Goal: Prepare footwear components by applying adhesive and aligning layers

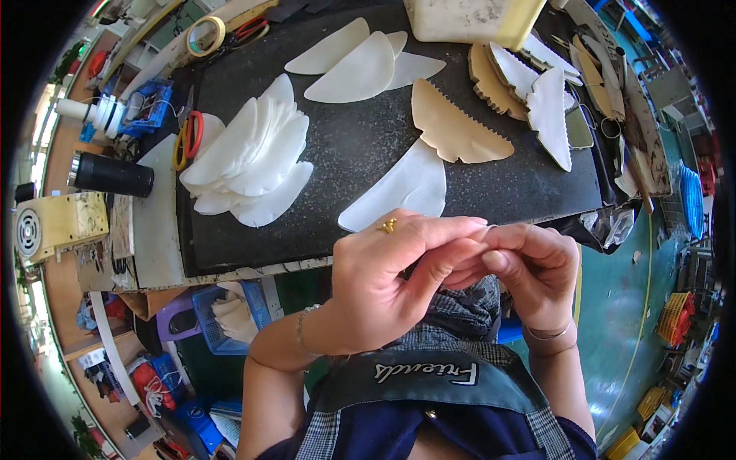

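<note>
Left hand [383, 284] and right hand [537, 272] meet fingertip to fingertip — each grip pinched on something hidden

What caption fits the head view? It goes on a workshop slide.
Left hand and right hand meet, fingertips pinched together, over a dark work mat strewn with white crescent-shaped pieces.

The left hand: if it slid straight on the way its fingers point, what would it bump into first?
The left hand points rightward, its fingertips already meeting the right hand around something small and pale I can't identify. So the right hand's fingers come first; depth is hard to judge.
</note>
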### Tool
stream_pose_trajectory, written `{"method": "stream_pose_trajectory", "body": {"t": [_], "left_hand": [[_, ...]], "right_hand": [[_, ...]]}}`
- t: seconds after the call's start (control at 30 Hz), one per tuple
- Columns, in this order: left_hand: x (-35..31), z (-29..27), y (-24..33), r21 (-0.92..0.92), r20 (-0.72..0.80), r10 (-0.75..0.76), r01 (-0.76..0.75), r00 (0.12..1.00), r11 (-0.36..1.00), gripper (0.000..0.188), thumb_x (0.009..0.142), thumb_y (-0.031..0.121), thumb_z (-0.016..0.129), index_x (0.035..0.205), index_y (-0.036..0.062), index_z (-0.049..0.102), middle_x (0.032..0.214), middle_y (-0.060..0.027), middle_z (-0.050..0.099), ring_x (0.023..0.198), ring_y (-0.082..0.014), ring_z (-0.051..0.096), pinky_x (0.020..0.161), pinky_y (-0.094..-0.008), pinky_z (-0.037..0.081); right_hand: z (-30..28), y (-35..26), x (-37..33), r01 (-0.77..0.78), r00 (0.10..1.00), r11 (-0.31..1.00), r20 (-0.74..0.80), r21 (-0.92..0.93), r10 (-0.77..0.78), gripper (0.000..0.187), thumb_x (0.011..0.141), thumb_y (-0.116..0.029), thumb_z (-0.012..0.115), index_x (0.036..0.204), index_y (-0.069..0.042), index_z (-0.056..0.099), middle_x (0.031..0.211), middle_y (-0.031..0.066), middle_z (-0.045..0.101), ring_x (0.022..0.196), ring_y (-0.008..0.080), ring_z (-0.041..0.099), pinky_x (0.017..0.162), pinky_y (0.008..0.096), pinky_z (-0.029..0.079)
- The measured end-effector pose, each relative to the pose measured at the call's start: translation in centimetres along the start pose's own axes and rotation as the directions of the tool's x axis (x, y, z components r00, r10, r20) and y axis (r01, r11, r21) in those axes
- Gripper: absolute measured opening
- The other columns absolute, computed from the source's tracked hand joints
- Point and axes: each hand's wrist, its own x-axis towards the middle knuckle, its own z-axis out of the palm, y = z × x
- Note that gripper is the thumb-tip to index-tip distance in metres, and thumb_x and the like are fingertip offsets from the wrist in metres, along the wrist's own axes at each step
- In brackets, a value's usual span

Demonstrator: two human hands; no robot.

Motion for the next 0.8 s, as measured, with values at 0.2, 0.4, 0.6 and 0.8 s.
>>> {"method": "stream_pose_trajectory", "body": {"t": [0.2, 0.4, 0.6, 0.8], "left_hand": [[0.7, 0.6, -0.2, 0.07, 0.006, 0.025, -0.025, 1.0, 0.997, 0.017, 0.089, -0.002, 0.059, 0.105, -0.0047, 0.066, 0.095, -0.0156, 0.071, 0.079, -0.0189, 0.07, 0.068, -0.0252, 0.055], [0.4, 0.9, -0.6, 0.196, -0.042, 0.111, -0.101, 0.993, 0.975, 0.031, 0.081, -0.004, 0.064, 0.111, -0.0051, 0.065, 0.096, -0.0196, 0.069, 0.079, -0.0284, 0.07, 0.069, -0.0321, 0.055], [0.0, 1.3, -0.3, 0.202, -0.076, 0.057, -0.041, 0.995, 0.978, 0.028, 0.088, -0.004, 0.059, 0.116, -0.0067, 0.062, 0.098, -0.0194, 0.069, 0.083, -0.0194, 0.069, 0.072, -0.0273, 0.055], [0.2, 1.1, -0.3, -0.336, -0.032, -0.355, 0.325, 0.934, 0.884, 0.022, 0.093, 0.001, 0.057, 0.112, -0.008, 0.063, 0.094, -0.0122, 0.07, 0.083, -0.0122, 0.066, 0.073, -0.0235, 0.054]], "right_hand": [[-0.5, -0.1, 0.3, -0.152, 0.987, 0.983, -0.036, 0.107, 0.156, 0.018, 0.094, 0.001, 0.054, 0.106, 0.012, 0.061, 0.093, 0.017, 0.069, 0.088, 0.0199, 0.068, 0.08, 0.03, 0.057], [-0.1, 0.2, 1.1, -0.192, 0.974, 0.956, -0.074, 0.222, 0.213, 0.017, 0.092, 0.0, 0.057, 0.105, 0.011, 0.062, 0.09, 0.0127, 0.068, 0.083, 0.0163, 0.068, 0.076, 0.0274, 0.057], [0.8, 1.6, 1.1, -0.078, 0.98, 0.996, -0.179, 0.039, 0.084, 0.014, 0.091, 0.0, 0.057, 0.101, 0.009, 0.062, 0.084, 0.0081, 0.068, 0.077, 0.0115, 0.067, 0.07, 0.0236, 0.055], [0.4, 2.1, 1.4, 0.032, 0.993, 0.999, -0.11, -0.013, -0.033, 0.015, 0.092, 0.0, 0.057, 0.103, 0.009, 0.063, 0.087, 0.0103, 0.069, 0.079, 0.0124, 0.067, 0.072, 0.0248, 0.056]]}}
